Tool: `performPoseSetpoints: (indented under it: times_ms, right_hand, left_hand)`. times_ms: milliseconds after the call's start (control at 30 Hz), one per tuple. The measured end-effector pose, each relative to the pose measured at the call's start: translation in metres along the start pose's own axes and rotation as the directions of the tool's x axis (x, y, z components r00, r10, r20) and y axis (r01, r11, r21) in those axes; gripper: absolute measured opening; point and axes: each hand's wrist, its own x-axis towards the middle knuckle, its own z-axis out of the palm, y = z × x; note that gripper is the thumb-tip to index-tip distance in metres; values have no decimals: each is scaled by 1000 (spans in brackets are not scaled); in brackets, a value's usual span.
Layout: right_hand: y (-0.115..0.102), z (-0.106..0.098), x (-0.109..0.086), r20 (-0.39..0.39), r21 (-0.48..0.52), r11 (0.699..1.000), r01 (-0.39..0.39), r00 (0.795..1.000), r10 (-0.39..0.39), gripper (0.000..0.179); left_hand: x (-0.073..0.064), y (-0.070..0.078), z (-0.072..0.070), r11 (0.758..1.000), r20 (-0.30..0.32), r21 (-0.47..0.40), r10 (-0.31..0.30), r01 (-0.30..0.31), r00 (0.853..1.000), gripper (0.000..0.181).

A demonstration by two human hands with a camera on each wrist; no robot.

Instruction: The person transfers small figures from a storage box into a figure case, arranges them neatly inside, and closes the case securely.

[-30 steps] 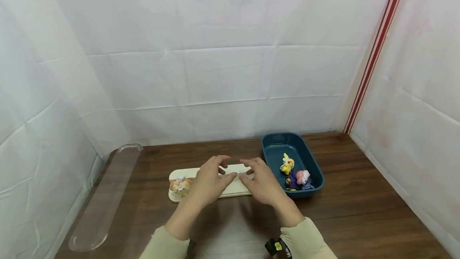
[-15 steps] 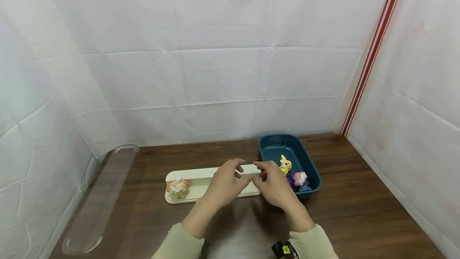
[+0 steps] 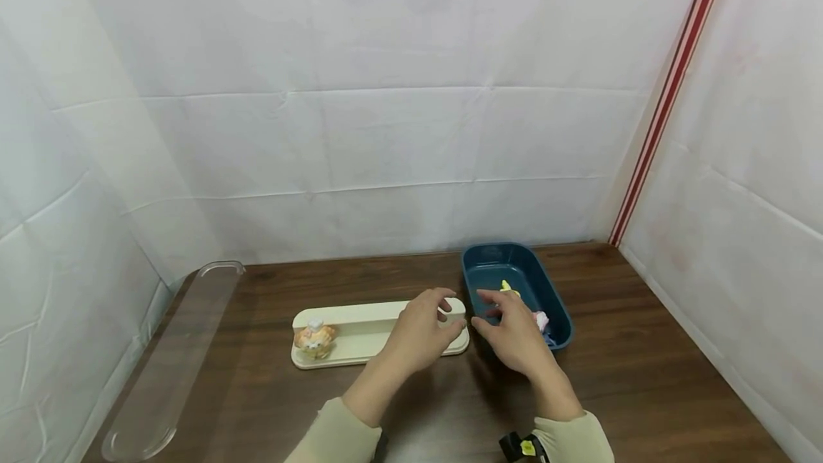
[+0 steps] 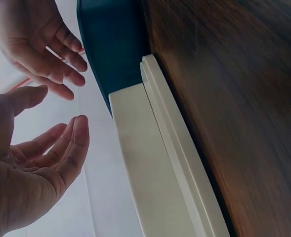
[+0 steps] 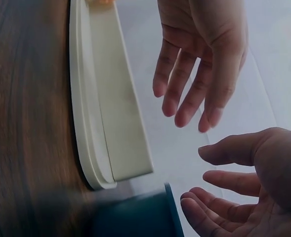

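Note:
My left hand (image 3: 418, 331) hovers above the right end of a long cream tray (image 3: 360, 341), its fingers loosely bent and holding nothing. At the tray's left end sits a small orange-and-white figurine (image 3: 315, 340) with a white top. My right hand (image 3: 514, 334) is over the near left side of a dark blue bin (image 3: 558, 299), also holding nothing. It partly hides a yellow figurine (image 3: 506, 286) and a pink-and-white one (image 3: 542, 321) in the bin. In the left wrist view, the fingertips of both hands face each other, apart, above the cream tray (image 4: 145, 153).
A long clear plastic cover (image 3: 183, 356) with rounded ends lies along the left side of the brown wooden table (image 3: 643, 377). White cloth walls (image 3: 386, 134) stand behind and on both sides. The blue bin stands just right of the tray.
Both hands have moved rightward, from over the tray's middle toward the bin, the right hand now covering more of the figurines there. The head view has shifted slightly.

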Motion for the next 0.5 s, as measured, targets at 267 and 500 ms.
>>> performPoseSetpoints:
  times_ms: [267, 500]
  right_hand:
    - [12, -17, 2, -5, -27, 999, -17, 1000, 16, 51]
    - [22, -33, 4, 6, -52, 997, -65, 998, 66, 50]
  left_hand:
    - [8, 15, 10, 999, 26, 44, 19, -20, 999, 51]
    - [18, 26, 20, 996, 42, 76, 44, -47, 998, 50]
